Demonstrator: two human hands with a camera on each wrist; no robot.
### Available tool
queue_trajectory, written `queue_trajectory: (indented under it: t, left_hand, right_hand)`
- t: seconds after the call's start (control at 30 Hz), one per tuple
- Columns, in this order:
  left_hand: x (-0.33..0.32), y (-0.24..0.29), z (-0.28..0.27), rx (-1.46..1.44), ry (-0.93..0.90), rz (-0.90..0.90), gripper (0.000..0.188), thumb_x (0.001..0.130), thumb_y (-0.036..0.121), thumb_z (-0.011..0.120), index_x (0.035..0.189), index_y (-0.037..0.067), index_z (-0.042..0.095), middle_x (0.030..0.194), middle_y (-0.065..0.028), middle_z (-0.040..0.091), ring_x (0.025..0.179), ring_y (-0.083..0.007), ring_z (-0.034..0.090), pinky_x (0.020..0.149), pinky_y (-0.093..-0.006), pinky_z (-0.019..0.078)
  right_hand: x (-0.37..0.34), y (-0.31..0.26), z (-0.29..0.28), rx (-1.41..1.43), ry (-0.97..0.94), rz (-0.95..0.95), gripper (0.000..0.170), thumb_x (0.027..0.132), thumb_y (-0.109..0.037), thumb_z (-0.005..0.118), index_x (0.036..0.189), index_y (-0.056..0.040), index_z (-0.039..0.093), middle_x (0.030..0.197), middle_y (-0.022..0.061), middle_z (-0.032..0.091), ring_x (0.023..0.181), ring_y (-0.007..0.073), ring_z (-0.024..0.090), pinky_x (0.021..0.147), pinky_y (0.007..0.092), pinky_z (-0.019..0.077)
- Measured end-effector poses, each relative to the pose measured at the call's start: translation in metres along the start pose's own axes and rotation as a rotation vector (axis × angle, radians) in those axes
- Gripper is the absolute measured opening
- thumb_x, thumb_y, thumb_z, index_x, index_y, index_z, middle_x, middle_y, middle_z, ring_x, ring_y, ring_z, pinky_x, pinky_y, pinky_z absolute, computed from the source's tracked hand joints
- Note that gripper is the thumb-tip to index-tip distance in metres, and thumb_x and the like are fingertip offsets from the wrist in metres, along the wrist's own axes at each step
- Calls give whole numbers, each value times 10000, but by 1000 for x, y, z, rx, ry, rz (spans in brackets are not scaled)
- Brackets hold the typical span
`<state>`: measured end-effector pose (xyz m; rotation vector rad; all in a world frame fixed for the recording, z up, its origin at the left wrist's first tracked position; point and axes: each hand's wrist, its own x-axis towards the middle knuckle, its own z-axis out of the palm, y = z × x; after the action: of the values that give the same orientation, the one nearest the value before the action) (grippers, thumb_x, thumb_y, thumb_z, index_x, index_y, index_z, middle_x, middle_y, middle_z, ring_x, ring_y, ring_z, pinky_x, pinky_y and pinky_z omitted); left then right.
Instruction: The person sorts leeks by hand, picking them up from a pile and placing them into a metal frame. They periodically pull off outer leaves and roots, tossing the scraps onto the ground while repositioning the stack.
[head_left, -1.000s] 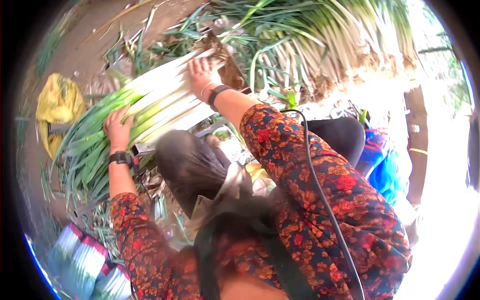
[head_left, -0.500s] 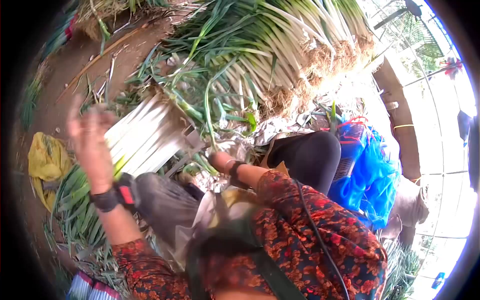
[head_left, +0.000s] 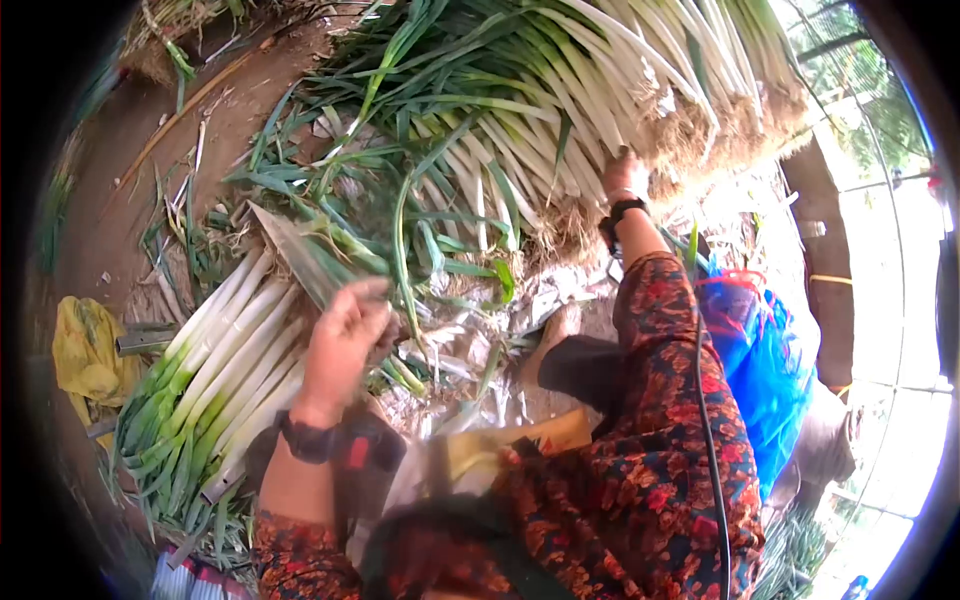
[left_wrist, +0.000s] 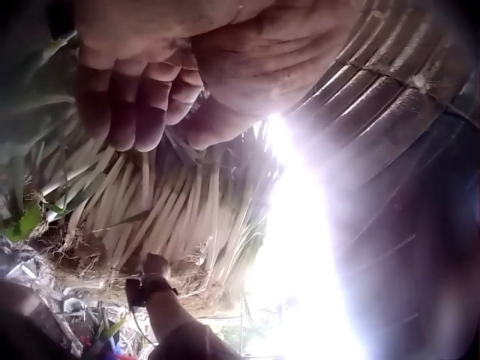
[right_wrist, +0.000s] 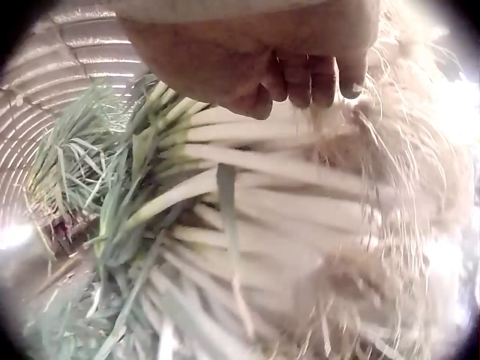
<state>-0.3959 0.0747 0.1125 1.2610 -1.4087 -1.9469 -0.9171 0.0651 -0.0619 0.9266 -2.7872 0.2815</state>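
Observation:
My right hand (head_left: 626,180) reaches to the root ends of a big heap of green onions (head_left: 540,110), long white stems with green tops. In the right wrist view, its loosely bent fingers (right_wrist: 298,82) hang over the stems beside the stringy roots (right_wrist: 382,172), gripping none. The left hand (head_left: 345,345) is raised in front of my body, near the end plate (head_left: 295,250) of a metal rack. Its fingers (left_wrist: 124,105) are loosely curled, with nothing between them in the left wrist view. A row of green onions (head_left: 235,345) lies on the rack, white ends against the plate.
At the left is a yellow sack (head_left: 92,345) beside the rack's metal bar (head_left: 145,342). Blue plastic bags (head_left: 755,380) sit to my right. Leaf scraps (head_left: 450,345) litter the ground between the rack and the heap. Bundles with red bands (head_left: 205,580) lie at bottom left.
Both hands have left the row of green onions on the rack. My right hand has moved across to the heap's roots; my left lifted and came back nearer the end plate.

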Motion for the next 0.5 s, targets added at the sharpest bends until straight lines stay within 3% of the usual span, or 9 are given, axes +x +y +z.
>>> queue_trajectory:
  t: [0.03,0.07,0.13,0.17,0.27,0.37,0.5]
  left_hand:
    - [1,-5,0,3,-15,-13,305,947,138,566,1236,42,546,890,-16,619,801,-102,590,723,-251,496]
    - [2,-10,-1,38,-55,8,295,944,131,566,1222,31,553,909,-25,620,818,-109,594,745,-258,498]
    - [2,-10,-1,46,-95,-50,281,943,130,568,1201,19,562,923,-35,619,829,-115,598,759,-267,500]
    - [2,-8,-1,44,-85,-54,279,943,132,570,1197,16,563,927,-36,618,831,-117,599,761,-269,501]
    - [2,-6,-2,29,-80,-65,274,944,133,572,1187,8,566,934,-39,616,833,-119,600,764,-267,501]
    - [3,-10,-4,29,-97,-37,264,945,125,567,1179,2,567,933,-37,615,829,-113,593,758,-258,497]
    - [1,-8,-4,76,-109,21,240,946,108,560,1161,1,575,924,-29,615,818,-98,580,745,-250,492]
  right_hand:
    - [10,-3,-18,59,-101,9,401,865,-359,589,1183,-114,598,1167,189,620,1083,358,581,945,442,466]
    - [17,-4,-11,-110,15,-77,452,846,-375,624,1206,-106,577,1203,189,609,1118,356,564,953,436,461]
    - [25,-13,-13,-111,-86,3,469,831,-345,646,1216,-94,554,1222,199,598,1153,350,547,963,431,454]
    - [24,-20,-21,-116,-141,16,357,850,-200,557,1193,-102,561,1255,184,570,1118,352,585,921,439,498]
    - [21,-34,-32,-87,-250,12,501,816,-325,655,1218,-56,524,1192,226,608,1124,378,580,952,447,476]
    - [1,-61,-57,29,-382,18,600,803,-440,642,1230,-34,527,1160,227,629,1088,367,614,929,440,502]
    - [-46,-104,-61,173,-309,59,459,767,-356,625,1105,-53,553,1032,214,667,960,375,661,854,466,533]
